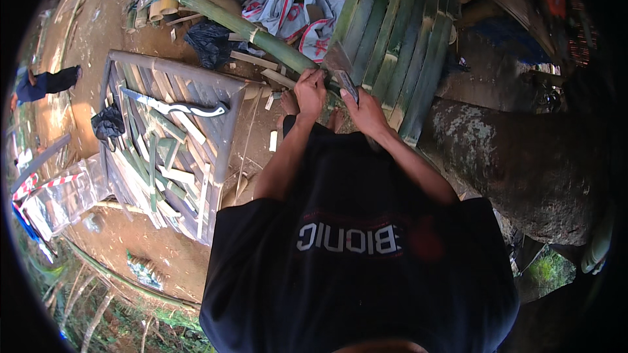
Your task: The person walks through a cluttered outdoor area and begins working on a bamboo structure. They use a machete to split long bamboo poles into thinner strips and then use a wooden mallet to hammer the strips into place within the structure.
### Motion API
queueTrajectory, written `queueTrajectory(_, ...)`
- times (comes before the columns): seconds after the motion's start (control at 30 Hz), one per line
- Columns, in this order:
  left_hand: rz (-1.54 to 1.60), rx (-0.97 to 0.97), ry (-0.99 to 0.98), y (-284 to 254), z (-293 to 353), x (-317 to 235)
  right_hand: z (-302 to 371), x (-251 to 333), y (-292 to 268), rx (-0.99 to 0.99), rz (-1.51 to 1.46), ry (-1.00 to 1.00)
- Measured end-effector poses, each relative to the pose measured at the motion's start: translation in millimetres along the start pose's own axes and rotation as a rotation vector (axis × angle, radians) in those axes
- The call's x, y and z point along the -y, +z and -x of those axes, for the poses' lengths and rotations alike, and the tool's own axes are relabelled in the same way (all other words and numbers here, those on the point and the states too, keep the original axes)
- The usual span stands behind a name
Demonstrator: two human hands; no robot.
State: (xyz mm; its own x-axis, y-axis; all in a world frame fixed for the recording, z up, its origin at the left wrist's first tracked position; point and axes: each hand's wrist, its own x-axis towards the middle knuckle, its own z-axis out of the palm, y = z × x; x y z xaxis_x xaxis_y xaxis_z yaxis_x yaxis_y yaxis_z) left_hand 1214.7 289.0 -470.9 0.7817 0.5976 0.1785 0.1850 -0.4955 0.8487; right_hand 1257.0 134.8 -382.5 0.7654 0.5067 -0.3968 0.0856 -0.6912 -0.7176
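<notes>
A green bamboo pole point(261, 38) slants from the upper left toward me, and my left hand point(311, 95) is closed at its near end. In my right hand point(367, 116) is the dark handle of a broad-bladed cleaver point(339, 60). Its blade points up and away, just right of the pole's end, over the edge of a platform of green bamboo slats point(391, 52). My left fingertips are partly hidden, so whether they also pinch a small piece cannot be made out.
To the left, a wooden frame point(226, 144) holds cut bamboo pieces and a white-handled saw point(173, 106). Pale sacks point(271, 0) and a black plastic bag point(210, 42) lie beyond the pole. A large rock point(517, 163) is at right. Another person point(49, 85) is far left.
</notes>
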Motion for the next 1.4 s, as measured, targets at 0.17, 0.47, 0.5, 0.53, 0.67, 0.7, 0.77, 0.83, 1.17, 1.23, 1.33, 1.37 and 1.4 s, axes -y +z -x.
queueTrajectory(0.17, 0.005, 0.013, 0.015, -2, 2, -1, 11, 10, -5, -0.053, -0.083, -0.017)
queueTrajectory(0.47, -0.188, 0.227, -0.483, -32, 33, 28, 15, -41, 10, -0.004, -0.215, 0.136)
queueTrajectory(0.5, -0.229, 0.293, -0.504, -33, 42, 42, 15, -43, 11, -0.002, -0.226, 0.123)
queueTrajectory(0.53, -0.203, 0.312, -0.496, -30, 50, 56, 15, -45, 12, -0.003, -0.236, 0.112)
queueTrajectory(0.67, -0.088, 0.361, -0.519, -21, 54, 74, 13, -44, 7, 0.03, -0.187, 0.164)
queueTrajectory(0.7, -0.075, 0.366, -0.534, -22, 56, 77, 15, -44, 10, 0.025, -0.191, 0.147)
queueTrajectory(0.77, -0.05, 0.37, -0.546, -19, 58, 83, 14, -48, 11, -0.001, -0.178, 0.102)
queueTrajectory(0.83, 0.005, 0.377, -0.556, -18, 59, 83, 15, -49, 14, -0.021, -0.155, 0.055)
queueTrajectory(1.17, 0.34, 0.398, -0.761, -12, 60, 96, 19, -46, 9, 0.003, -0.195, 0.081)
queueTrajectory(1.23, 0.16, 0.234, -0.549, -3, 68, 97, 20, -43, 8, 0.009, -0.191, 0.094)
queueTrajectory(1.33, 0.108, 0.162, -0.505, 1, 74, 102, 20, -38, 5, 0.033, -0.167, 0.135)
queueTrajectory(1.37, 0.128, 0.184, -0.527, 0, 71, 94, 21, -40, 5, 0.036, -0.167, 0.143)
queueTrajectory(1.4, 0.174, 0.238, -0.573, -3, 67, 86, 22, -42, 4, 0.039, -0.166, 0.15)
